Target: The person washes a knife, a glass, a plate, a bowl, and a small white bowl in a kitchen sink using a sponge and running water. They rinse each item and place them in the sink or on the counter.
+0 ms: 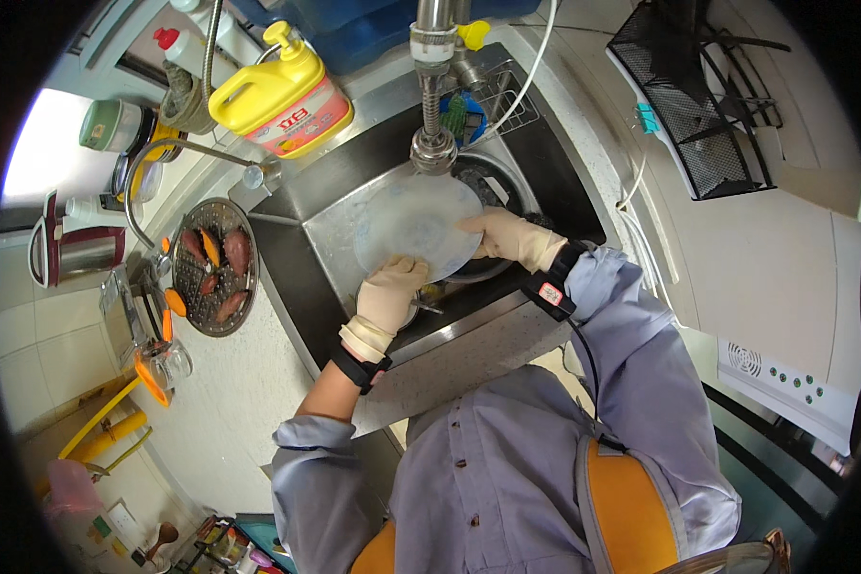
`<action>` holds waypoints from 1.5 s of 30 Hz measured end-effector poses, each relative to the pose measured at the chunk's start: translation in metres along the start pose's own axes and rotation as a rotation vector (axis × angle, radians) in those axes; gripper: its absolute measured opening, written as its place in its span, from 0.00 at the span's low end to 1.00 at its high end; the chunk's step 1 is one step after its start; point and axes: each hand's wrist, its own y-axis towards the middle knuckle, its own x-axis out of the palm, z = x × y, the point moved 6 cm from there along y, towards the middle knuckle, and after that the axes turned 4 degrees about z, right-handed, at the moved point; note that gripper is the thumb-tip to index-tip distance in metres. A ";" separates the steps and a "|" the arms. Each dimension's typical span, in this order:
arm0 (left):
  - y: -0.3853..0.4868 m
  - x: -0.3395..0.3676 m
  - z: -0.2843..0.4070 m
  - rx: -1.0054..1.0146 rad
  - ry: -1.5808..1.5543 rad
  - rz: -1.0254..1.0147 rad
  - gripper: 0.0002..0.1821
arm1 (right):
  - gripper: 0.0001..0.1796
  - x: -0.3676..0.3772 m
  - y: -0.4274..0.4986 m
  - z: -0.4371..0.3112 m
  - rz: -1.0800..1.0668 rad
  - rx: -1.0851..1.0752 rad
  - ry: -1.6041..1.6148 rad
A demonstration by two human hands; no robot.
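Observation:
A round, translucent whitish dish or lid [420, 222] is held over a stainless steel sink [330, 228], below the faucet's flexible nozzle [433, 147]. My left hand [391, 294], in a cream rubber glove, grips its near left edge. Gloved likewise, my right hand [513, 237] pinches its right edge, thumb on top. Behind the dish and partly covered by it stands a dark round basin [524, 190] with things inside that I cannot make out. Under my left hand, a small metal vessel [407, 316] is mostly hidden. I cannot tell whether water is running.
Left of the sink, a perforated steel steamer tray [215, 326] holds several sweet potatoes [237, 251]. A yellow detergent jug [287, 97] stands behind the sink's left corner. A wire rack [509, 90] sits at the back. A black mesh basket [696, 122] is at the right.

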 end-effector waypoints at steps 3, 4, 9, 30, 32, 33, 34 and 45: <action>-0.006 -0.006 -0.010 0.097 0.123 0.112 0.25 | 0.25 -0.008 0.000 -0.001 -0.056 -0.108 -0.018; -0.008 -0.010 -0.014 0.119 0.210 0.183 0.28 | 0.25 -0.013 -0.001 -0.004 0.012 -0.124 -0.057; -0.015 -0.005 -0.075 -0.562 -0.720 0.319 0.41 | 0.28 -0.018 -0.020 -0.032 0.216 -0.244 -0.228; -0.011 -0.060 -0.057 -0.379 0.187 0.095 0.39 | 0.56 0.028 -0.049 -0.045 0.146 -0.151 -0.636; -0.021 -0.069 -0.042 -0.227 0.365 0.091 0.48 | 0.57 0.027 -0.055 -0.044 0.194 -0.142 -0.609; -0.029 -0.071 -0.041 -0.242 0.382 0.080 0.49 | 0.57 0.028 -0.057 -0.044 0.195 -0.151 -0.594; -0.037 -0.076 -0.041 -0.244 0.394 0.092 0.49 | 0.58 0.027 -0.058 -0.043 0.210 -0.155 -0.594; -0.257 -0.082 -0.110 -1.225 -1.022 0.985 0.27 | 0.46 0.023 -0.023 -0.018 0.098 -0.199 -1.383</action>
